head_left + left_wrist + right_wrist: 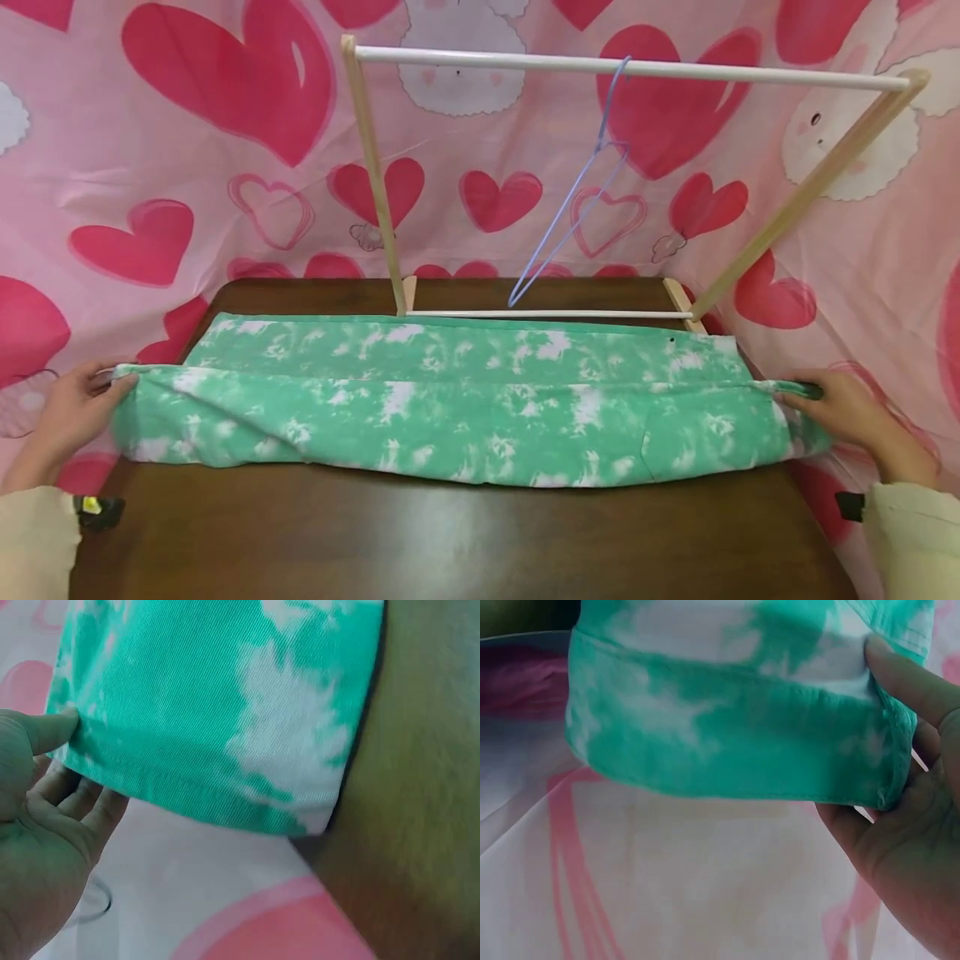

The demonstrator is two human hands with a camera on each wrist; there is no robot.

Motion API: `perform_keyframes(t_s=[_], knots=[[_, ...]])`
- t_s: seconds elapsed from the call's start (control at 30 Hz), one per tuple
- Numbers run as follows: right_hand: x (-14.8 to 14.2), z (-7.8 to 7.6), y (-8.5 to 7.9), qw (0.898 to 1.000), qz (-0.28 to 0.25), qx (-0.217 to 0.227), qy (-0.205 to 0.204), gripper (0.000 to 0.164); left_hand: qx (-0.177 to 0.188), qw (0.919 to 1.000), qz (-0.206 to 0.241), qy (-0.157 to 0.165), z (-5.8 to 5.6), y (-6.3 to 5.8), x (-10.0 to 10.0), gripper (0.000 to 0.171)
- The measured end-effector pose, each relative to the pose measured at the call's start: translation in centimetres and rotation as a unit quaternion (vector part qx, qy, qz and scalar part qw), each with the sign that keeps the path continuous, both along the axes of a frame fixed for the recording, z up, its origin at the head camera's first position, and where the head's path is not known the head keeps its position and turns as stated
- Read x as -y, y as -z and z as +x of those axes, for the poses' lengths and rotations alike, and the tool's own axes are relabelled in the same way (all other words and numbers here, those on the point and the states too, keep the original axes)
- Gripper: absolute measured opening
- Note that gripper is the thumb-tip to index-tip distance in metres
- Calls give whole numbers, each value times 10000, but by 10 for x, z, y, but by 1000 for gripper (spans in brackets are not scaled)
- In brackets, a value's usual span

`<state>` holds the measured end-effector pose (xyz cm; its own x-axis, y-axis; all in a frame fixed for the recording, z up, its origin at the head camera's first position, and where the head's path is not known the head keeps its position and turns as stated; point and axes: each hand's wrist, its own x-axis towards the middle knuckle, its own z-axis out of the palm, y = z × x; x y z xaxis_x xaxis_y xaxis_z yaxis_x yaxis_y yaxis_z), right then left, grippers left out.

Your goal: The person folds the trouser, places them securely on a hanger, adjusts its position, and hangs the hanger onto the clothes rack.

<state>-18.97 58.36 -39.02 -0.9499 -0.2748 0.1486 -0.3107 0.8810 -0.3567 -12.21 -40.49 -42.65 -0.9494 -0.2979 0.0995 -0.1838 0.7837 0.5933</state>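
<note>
A pair of green-and-white tie-dye trousers (480,429) stretches sideways across the table, a back pocket outline showing near its right end. One half lies flat behind, while the front half is drawn up along a long edge. At the left end, my left hand (78,408) pinches the hem (195,802) between thumb and fingers. My right hand (847,412) grips the waistband (727,742) end at the right, thumb on top and fingers beneath. Both ends reach past the table's sides. Cloth partly hides the fingers of both hands.
Behind the trousers stands a wooden rack with a white top bar (480,58) and a low white bar (540,314). A blue hanger (558,217) hangs from the top bar. The brown table (420,542) is surrounded by a pink heart-print cloth (300,200).
</note>
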Motion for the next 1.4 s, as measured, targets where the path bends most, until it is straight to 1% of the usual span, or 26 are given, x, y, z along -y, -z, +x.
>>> perform_keyframes(t_s=[0.07,0.13,0.2,0.27,0.33,0.4,0.47,0.57,0.63,0.7,0.73,0.8,0.83,0.9,0.97,1.0,1.07,1.17,1.23,1.3,1.4], knots=[[3,-6,0,9998,31,170,111,31,184,9998,102,31,-6,0,-1,58],[4,-11,0,9994,49,286,199,34,271,9993,200,132,-11,1,-2,58],[5,-16,1,9990,69,374,229,35,245,9992,166,268,-17,4,-2,56],[5,-20,3,9987,180,420,225,37,233,9987,46,460,-23,9,-3,50],[6,-25,6,9977,288,594,174,38,216,9973,-240,661,-29,15,-4,42],[7,-29,12,9959,448,785,73,38,287,9941,-535,899,-35,20,-7,35],[9,-32,19,9943,557,905,-61,39,427,9893,-776,1159,-41,25,-12,35],[19,-31,26,9935,663,877,-295,41,296,9799,-1227,1544,-50,28,-25,41],[32,-30,27,9931,581,919,-442,44,98,9720,-1450,1846,-55,29,-37,43],[48,-29,28,9917,373,1054,-640,44,-74,9624,-1561,2222,-60,30,-50,40],[56,-29,30,9902,227,1147,-759,44,-88,9578,-1563,2411,-62,31,-56,38],[69,-30,36,9871,57,1271,-970,42,8,9518,-1459,2698,-64,32,-65,34],[73,-31,41,9858,16,1279,-1090,40,89,9503,-1414,2773,-65,33,-68,31],[80,-32,49,9844,22,1273,-1212,36,293,9491,-1459,2777,-64,34,-71,28],[83,-32,57,9854,124,1205,-1196,28,509,9492,-1555,2689,-63,34,-72,26],[83,-32,60,9857,119,1212,-1166,24,558,9493,-1600,2647,-62,34,-72,25],[83,-31,61,9876,128,1131,-1085,17,522,9485,-1695,2625,-60,35,-72,22],[80,-29,55,9914,54,795,-1042,10,204,9490,-1711,2641,-56,33,-73,17],[78,-30,48,9931,-3,429,-1094,11,21,9489,-1746,2629,-55,27,-73,16],[77,-31,40,9939,-91,105,-1091,13,-7,9511,-1754,2544,-55,18,-72,18],[75,-36,29,9942,-225,-159,-1041,16,-129,9522,-1837,2437,-59,3,-71,20]])
